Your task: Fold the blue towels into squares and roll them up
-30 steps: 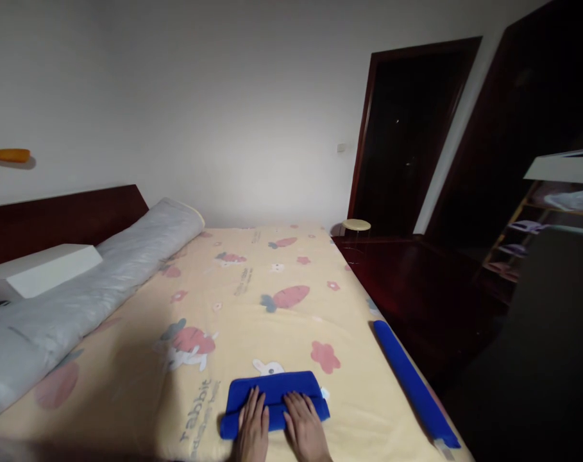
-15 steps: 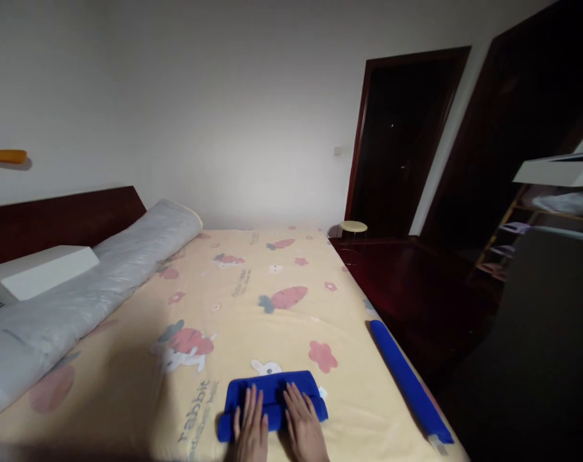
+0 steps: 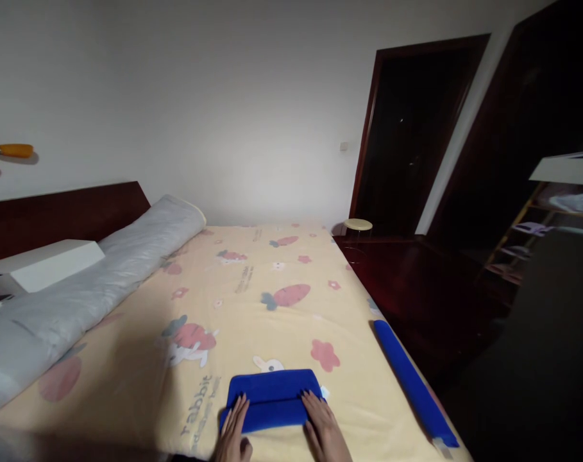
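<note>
A folded blue cloth, perhaps a towel, lies on the bed near its front edge, with a seam or fold line running across its middle. My left hand rests on its left end, fingers stretched out over the fabric. On the right end lies my right hand, fingers extended and pressing flat. A small white tag shows beside the cloth's right side. To the right, a long, narrow blue cloth strip, folded or rolled, lies along the bed's edge, apart from both hands.
The bed has a yellow sheet printed with rabbits and carrots. A long grey roll lies along the left, in front of a dark headboard, with a white box by it. Beyond the right edge are a stool and a shelf rack.
My hands have moved apart, from the middle of the cloth to its two ends. The cloth's near part now looks flatter. The view has shifted slightly.
</note>
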The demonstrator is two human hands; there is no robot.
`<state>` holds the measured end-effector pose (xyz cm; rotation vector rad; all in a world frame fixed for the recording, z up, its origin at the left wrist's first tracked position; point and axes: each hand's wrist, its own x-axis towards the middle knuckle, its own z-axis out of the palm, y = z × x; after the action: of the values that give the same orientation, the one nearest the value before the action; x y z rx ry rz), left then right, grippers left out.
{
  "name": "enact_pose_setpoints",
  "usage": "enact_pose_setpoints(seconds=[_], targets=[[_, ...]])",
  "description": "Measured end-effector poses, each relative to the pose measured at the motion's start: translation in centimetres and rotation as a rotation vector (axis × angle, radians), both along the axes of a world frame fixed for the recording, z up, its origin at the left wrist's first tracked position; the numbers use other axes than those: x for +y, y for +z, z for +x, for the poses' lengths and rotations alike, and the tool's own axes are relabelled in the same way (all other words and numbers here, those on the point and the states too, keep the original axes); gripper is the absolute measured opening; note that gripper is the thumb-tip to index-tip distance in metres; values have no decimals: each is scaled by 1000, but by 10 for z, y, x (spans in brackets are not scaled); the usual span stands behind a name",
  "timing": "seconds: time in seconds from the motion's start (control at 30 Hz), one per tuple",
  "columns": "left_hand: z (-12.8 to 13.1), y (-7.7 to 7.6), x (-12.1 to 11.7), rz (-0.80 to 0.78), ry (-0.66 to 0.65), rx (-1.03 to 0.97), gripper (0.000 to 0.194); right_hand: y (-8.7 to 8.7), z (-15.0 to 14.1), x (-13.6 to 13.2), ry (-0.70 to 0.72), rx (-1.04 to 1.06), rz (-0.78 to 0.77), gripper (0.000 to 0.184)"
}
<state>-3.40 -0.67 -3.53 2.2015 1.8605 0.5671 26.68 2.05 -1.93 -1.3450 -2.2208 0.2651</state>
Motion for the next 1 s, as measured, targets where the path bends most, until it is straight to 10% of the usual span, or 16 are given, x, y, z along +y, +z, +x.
enact_pose_setpoints(seconds=[0.17, 0.5, 0.77, 1.0], targets=[[2, -4, 10, 20, 120, -21, 72, 7, 2, 7, -1, 43, -42, 51], [23, 43, 47, -147, 341, 113, 53, 14, -8, 28, -143, 186, -161, 35], [41, 66, 72, -285, 420, 237, 54, -7, -37, 42, -265, 44, 110, 44], [49, 24, 64, 69, 275, 257, 53, -15, -72, 40, 42, 29, 257, 52]])
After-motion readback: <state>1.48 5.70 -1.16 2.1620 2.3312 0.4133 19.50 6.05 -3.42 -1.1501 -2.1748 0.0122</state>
